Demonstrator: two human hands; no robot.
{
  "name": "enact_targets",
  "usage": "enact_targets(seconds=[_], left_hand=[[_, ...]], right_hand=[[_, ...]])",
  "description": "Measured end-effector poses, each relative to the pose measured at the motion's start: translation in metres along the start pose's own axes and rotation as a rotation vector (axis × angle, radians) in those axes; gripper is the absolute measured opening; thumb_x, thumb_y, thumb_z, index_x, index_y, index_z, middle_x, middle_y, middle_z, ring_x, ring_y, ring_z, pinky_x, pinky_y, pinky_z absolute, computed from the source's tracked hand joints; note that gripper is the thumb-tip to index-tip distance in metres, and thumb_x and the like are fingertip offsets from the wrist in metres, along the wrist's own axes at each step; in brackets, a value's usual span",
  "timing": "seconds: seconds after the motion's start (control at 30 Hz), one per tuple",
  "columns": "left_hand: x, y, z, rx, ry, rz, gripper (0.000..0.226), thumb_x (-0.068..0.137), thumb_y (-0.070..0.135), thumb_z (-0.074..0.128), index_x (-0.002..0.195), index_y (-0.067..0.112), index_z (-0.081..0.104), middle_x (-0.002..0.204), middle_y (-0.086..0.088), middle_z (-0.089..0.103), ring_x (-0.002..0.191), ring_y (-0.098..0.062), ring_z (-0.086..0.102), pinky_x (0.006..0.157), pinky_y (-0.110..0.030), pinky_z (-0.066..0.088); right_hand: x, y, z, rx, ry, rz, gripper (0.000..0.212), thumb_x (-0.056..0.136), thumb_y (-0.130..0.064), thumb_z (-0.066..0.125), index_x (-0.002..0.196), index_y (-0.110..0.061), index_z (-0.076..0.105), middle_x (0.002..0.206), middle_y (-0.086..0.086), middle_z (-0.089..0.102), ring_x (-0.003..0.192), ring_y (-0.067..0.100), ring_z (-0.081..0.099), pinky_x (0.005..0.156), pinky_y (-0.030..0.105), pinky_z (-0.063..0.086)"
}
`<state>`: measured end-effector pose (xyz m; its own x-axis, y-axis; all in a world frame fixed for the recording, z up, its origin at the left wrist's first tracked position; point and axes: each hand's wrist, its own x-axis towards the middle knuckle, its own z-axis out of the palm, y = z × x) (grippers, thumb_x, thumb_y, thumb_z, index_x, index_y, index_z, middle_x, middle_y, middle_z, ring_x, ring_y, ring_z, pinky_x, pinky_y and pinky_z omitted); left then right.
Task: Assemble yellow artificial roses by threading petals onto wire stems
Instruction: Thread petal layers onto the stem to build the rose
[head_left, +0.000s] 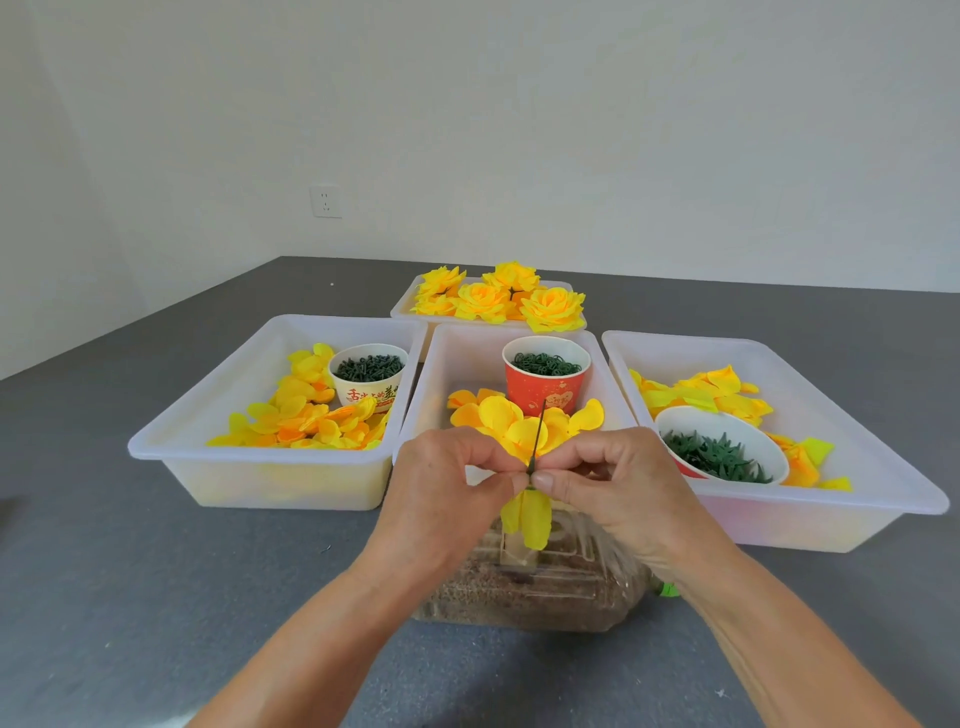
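Centrally, near the front edge of the grey tabletop (156, 597), the left hand (441, 499) and right hand (613, 493) meet fingertip to fingertip, both with fingers curled, pinching a thin dark green wire stem (536, 436) that rises upright from between them. A yellow petal piece (527, 517) hangs below the pinch; how it sits on the stem is hidden by the fingers. Beneath the hands lies a clear plastic container (530, 587) with brownish contents, partly covered by the forearms and hard to identify.

Behind the hands stands the middle white tray (467, 353), holding loose yellow petals (498, 415) and a red paper cup (545, 379) of dark green ring-shaped parts; the cup bears a printed heart with small writing too blurred to read.

Toward the left edge, the left white tray (249, 457) holds yellow and orange petals (306, 421) and a cream paper cup (368, 376) of dark green parts, printed with red Chinese characters, partly cut off by the tray wall and not fully legible.

Toward the right edge, the right white tray (831, 499) holds more petals (706, 392) and a tilted white-lined cup (722, 447) of pointed green pieces.

At the far edge, a back tray (405, 309) carries finished yellow roses (498, 299). A white wall socket (325, 201) is set in the wall.
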<state>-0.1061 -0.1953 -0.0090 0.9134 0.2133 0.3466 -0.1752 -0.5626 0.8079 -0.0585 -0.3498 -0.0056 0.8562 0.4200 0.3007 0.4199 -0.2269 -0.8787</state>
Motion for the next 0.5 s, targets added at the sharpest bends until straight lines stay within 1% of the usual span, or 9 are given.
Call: enact_targets(seconds=[0.07, 0.17, 0.23, 0.33, 0.43, 0.5], left_hand=[[0.0026, 0.0001, -0.0029, -0.028, -0.041, -0.017, 0.017, 0.075, 0.020, 0.076, 0.065, 0.032, 0.069, 0.076, 0.016, 0.068, 0.078, 0.006, 0.059, 0.069, -0.005, 0.041], [0.0040, 0.0009, -0.0053, -0.065, -0.074, -0.019, 0.013, 0.079, 0.022, 0.073, 0.071, 0.032, 0.072, 0.080, 0.015, 0.069, 0.081, 0.005, 0.061, 0.074, -0.010, 0.044], [0.0048, 0.0023, -0.0059, -0.096, -0.078, -0.015, 0.012, 0.079, 0.022, 0.073, 0.073, 0.032, 0.073, 0.081, 0.012, 0.070, 0.082, 0.003, 0.061, 0.076, -0.016, 0.047], [0.0064, 0.0042, -0.0070, -0.096, -0.101, -0.006, 0.009, 0.076, 0.023, 0.075, 0.071, 0.030, 0.073, 0.080, 0.008, 0.069, 0.080, -0.002, 0.062, 0.076, -0.020, 0.048], [0.0082, 0.0042, -0.0086, -0.062, -0.118, -0.010, 0.007, 0.073, 0.023, 0.077, 0.071, 0.028, 0.073, 0.077, 0.010, 0.068, 0.078, -0.003, 0.062, 0.076, -0.020, 0.047], [0.0086, 0.0037, -0.0095, -0.058, -0.131, -0.015, 0.007, 0.073, 0.022, 0.078, 0.072, 0.028, 0.074, 0.075, 0.012, 0.068, 0.077, -0.001, 0.061, 0.076, -0.020, 0.046]], right_hand=[[-0.0002, -0.0002, -0.0017, 0.063, 0.005, 0.029, 0.031, 0.075, -0.006, 0.074, 0.061, -0.033, 0.073, 0.070, -0.006, 0.072, 0.067, 0.003, 0.063, 0.068, 0.018, 0.051], [0.0004, -0.0016, -0.0052, 0.117, 0.019, 0.034, 0.027, 0.075, -0.006, 0.073, 0.064, -0.030, 0.075, 0.073, 0.001, 0.073, 0.071, 0.007, 0.063, 0.071, 0.023, 0.051], [0.0011, -0.0032, -0.0066, 0.107, 0.020, 0.027, 0.023, 0.074, -0.007, 0.075, 0.064, -0.028, 0.075, 0.073, 0.002, 0.073, 0.071, 0.009, 0.063, 0.072, 0.025, 0.051], [0.0010, -0.0032, -0.0058, 0.039, 0.019, 0.030, 0.020, 0.072, -0.009, 0.077, 0.064, -0.027, 0.074, 0.069, -0.001, 0.072, 0.065, 0.006, 0.062, 0.068, 0.026, 0.050], [0.0002, -0.0019, -0.0035, 0.003, 0.027, 0.039, 0.017, 0.071, -0.013, 0.079, 0.064, -0.028, 0.075, 0.068, 0.000, 0.072, 0.066, 0.011, 0.063, 0.070, 0.034, 0.051], [-0.0001, -0.0012, -0.0023, 0.000, 0.038, 0.037, 0.018, 0.071, -0.014, 0.079, 0.065, -0.030, 0.075, 0.069, -0.001, 0.072, 0.068, 0.014, 0.064, 0.071, 0.036, 0.053]])
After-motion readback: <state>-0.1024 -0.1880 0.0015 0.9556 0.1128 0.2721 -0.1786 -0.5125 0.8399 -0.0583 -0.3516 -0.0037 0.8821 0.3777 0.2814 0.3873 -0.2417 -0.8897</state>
